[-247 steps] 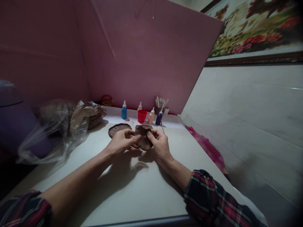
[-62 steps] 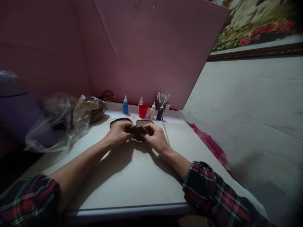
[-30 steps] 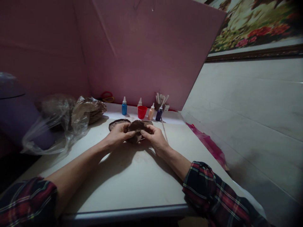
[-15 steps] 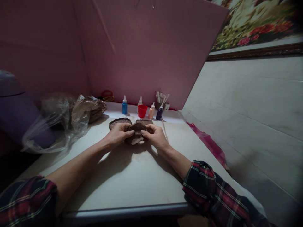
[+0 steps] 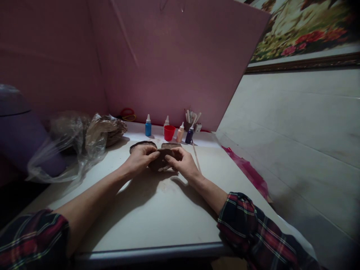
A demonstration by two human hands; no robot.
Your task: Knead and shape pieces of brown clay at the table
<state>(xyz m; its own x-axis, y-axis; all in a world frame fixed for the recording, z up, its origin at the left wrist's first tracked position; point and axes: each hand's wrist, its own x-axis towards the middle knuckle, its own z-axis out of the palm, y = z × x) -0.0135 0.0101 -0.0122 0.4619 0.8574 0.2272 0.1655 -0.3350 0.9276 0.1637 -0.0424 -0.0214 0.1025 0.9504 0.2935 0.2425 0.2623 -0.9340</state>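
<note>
A flattened piece of brown clay (image 5: 159, 160) is held up above the table between both hands. My left hand (image 5: 140, 157) pinches its left edge, thumb on the near face. On the opposite edge, my right hand (image 5: 181, 161) grips with thumb in front and fingers behind. Just beyond the left hand lies a shallow brown dish (image 5: 143, 143) with a raised rim, partly covered by that hand. A flat brown slab (image 5: 171, 145) rests behind the clay, mostly hidden.
A red cup (image 5: 169, 133) stands among paint bottles, including a blue bottle (image 5: 148, 127) and a purple bottle (image 5: 189, 135). Behind them is a pot of brushes (image 5: 191, 122). Plastic-wrapped clay (image 5: 109, 129) sits left, near scissors (image 5: 128, 114). A thin stick (image 5: 196, 155) lies right.
The clay piece has turned in my hands and now shows a smoother, darker face. Both hands keep nearly the same place, with the right thumb shifted slightly left.
</note>
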